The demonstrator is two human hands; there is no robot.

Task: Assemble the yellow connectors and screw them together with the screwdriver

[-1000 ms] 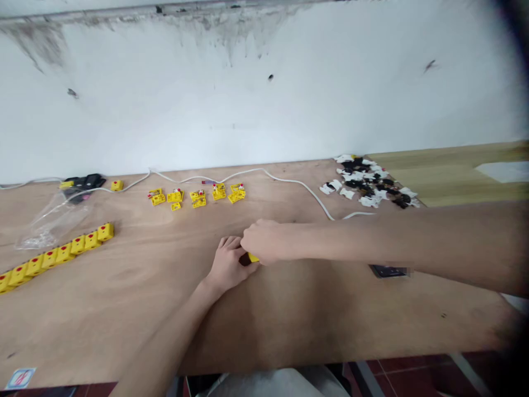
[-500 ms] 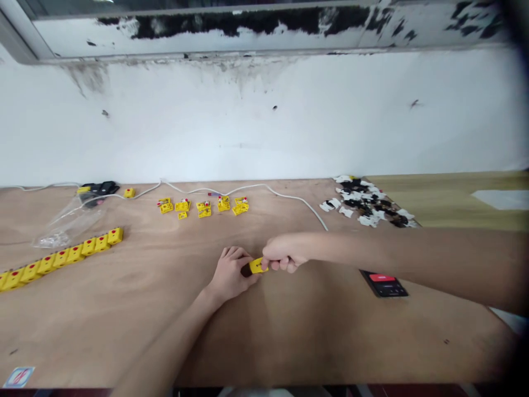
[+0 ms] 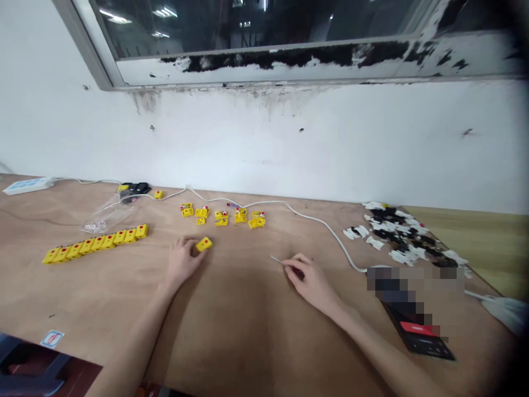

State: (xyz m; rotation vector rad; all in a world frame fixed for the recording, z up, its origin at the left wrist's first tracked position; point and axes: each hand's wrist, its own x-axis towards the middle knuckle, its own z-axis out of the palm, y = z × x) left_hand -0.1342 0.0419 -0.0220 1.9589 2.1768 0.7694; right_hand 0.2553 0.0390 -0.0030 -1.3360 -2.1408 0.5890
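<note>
While the left hand (image 3: 184, 260) grasps a yellow connector block (image 3: 204, 244) | right hand (image 3: 313, 282) clenched on a thin steel-tipped tool (image 3: 285, 263) | both in front of the yellow parts cluster (image 3: 223, 216)

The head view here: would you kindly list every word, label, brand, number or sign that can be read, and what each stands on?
Nothing can be read. The sticker on the wooden table is too small to read; the dark device with a red patch is too blurred.
</note>
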